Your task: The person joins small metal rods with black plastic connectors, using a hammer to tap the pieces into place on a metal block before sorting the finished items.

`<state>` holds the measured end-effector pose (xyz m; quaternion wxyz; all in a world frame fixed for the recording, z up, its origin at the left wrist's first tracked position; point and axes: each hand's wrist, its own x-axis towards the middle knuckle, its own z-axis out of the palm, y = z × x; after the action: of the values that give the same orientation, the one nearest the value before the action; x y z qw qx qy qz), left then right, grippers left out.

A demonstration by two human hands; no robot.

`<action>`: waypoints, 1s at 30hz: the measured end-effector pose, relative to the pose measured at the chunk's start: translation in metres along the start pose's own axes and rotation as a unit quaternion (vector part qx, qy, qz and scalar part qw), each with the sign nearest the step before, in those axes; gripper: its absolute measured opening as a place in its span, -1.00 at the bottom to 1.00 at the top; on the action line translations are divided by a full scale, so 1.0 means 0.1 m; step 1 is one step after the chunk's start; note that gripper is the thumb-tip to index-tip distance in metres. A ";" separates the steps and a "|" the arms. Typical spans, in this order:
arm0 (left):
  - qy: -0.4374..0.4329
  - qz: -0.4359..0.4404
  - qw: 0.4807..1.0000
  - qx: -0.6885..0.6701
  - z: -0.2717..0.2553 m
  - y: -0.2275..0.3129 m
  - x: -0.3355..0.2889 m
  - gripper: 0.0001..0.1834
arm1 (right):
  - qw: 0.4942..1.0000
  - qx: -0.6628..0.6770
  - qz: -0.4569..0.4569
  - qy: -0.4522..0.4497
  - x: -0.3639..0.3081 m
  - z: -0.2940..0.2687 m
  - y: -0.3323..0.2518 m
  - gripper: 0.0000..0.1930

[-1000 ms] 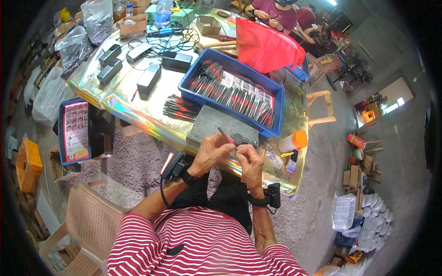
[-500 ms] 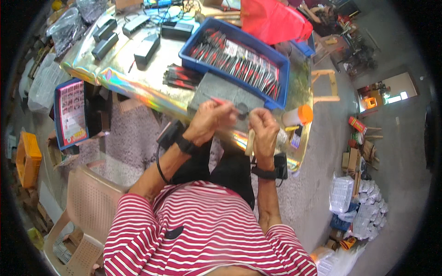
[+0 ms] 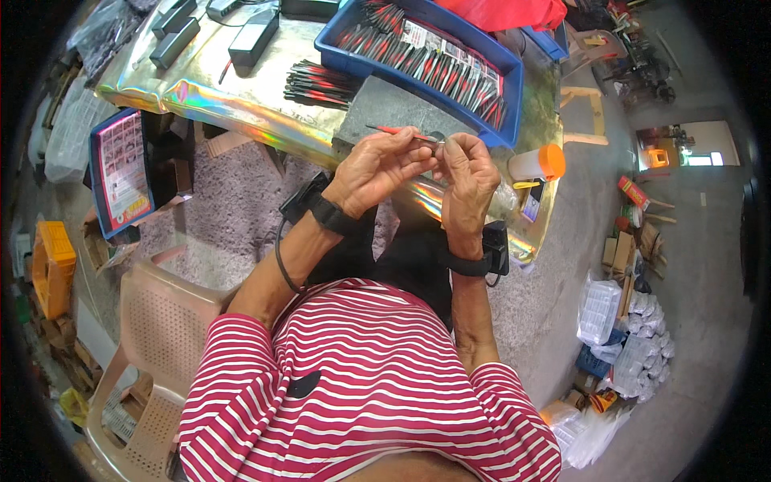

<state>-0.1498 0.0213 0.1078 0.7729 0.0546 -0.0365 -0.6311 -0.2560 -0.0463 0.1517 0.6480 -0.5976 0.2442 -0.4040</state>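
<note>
My left hand (image 3: 379,167) pinches a slim red-and-black pen-like tool (image 3: 391,129) between thumb and fingertips. Its dark tip points left, and its other end reaches the fingers of my right hand (image 3: 468,178). Those fingers are pinched together there; a tiny shiny piece seems to lie between the two hands, too small to name. Both hands are raised just over the near edge of a grey block (image 3: 389,103). More red-and-black tools lie in a pile (image 3: 317,83) left of the block. Behind it, a blue tray (image 3: 514,100) holds rows of similar ones.
A clear jar with an orange lid (image 3: 551,162) stands right of my hands, near the table edge. Black box-shaped adapters (image 3: 255,38) lie at the table's far left. Behind the tray is a red cloth or bag (image 3: 514,12). A beige plastic chair (image 3: 173,321) is at my left.
My hands have come together, the right one's fingers meeting the end of the red-and-black tool. The view has shifted, so the table sits higher in the picture.
</note>
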 end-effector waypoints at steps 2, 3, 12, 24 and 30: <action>-0.001 -0.001 1.000 -0.001 -0.01 -0.01 0.01 -0.83 | 1.000 -0.019 -0.005 -0.001 0.01 -0.01 0.01 -0.90; -0.002 -0.001 1.000 -0.001 -0.01 -0.01 0.01 -0.84 | 1.000 -0.019 -0.005 0.000 0.01 -0.02 0.02 -0.90; 0.015 0.001 1.000 0.010 -0.01 -0.04 0.01 -0.85 | 0.999 -0.035 -0.012 0.019 -0.02 -0.03 0.08 -0.89; 0.020 0.014 1.000 0.019 -0.02 -0.10 0.04 -0.84 | 0.977 -0.181 -0.088 0.070 -0.05 -0.02 0.18 -0.93; 0.038 0.081 0.987 0.132 0.03 -0.15 0.01 -0.86 | 0.967 -0.208 -0.110 0.099 -0.10 0.00 0.25 -0.92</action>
<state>-0.1642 0.0171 0.1088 0.8083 0.1775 -0.0943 -0.5534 -0.2557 -0.0390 0.1262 0.4337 -0.6994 0.3184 -0.4705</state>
